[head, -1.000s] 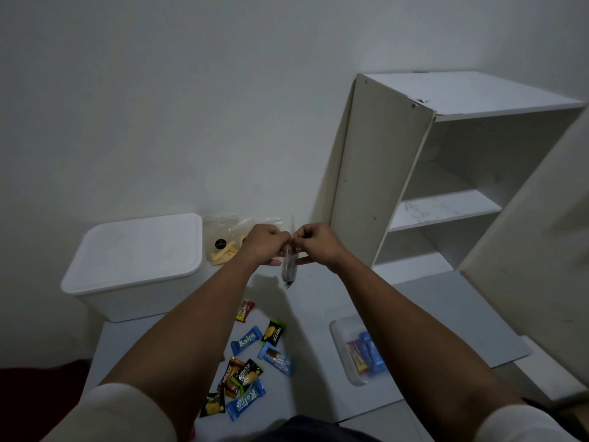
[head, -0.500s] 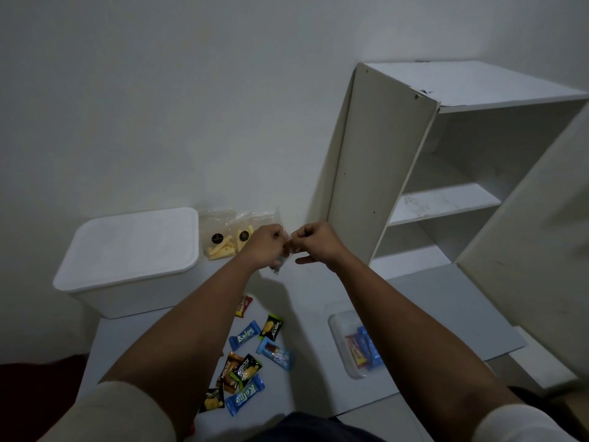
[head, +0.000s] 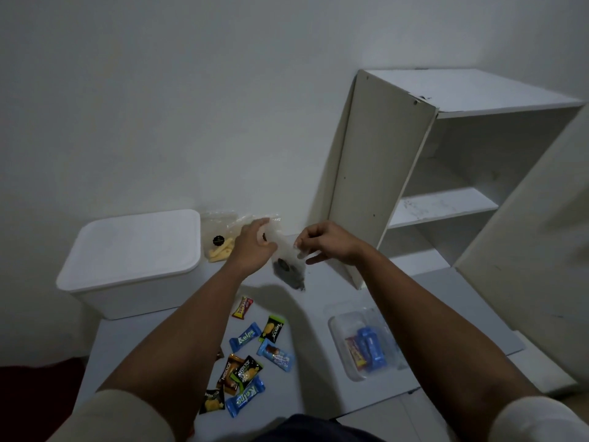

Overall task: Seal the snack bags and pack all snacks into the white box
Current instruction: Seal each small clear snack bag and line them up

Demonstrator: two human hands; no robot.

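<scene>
I see the white box point(head: 134, 250) at the far left corner of the bench point(head: 306, 314), its lid on, so what it holds is hidden from me. Just beside it, against the wall at the far edge, a clear snack bag point(head: 220, 240) stands with pale yellow sticks in its bottom and a dark round sticker on its front. Near the right edge a clear plastic tub point(head: 363, 342) lies with blue and red-yellow wrapped bars inside.

My hands are up over the far middle of the bench, holding a second clear bag point(head: 287, 260) between them. My right hand point(head: 328, 245) pinches the bag's top edge between thumb and fingertips. My left hand point(head: 255, 247) is at the bag's other side with its fingers stretched out along the plastic; I cannot tell whether its thumb grips. The bag hangs clear of the bench, with a dark sticker and something dark low in it; it is too blurred to name.

Loose wrapped snacks point(head: 251, 355) lie scattered on the near middle of the bench, partly under my left forearm: blue, green-black and orange-brown packets. A white open shelf unit point(head: 439, 173) stands at the far right corner, close beside my right hand.
</scene>
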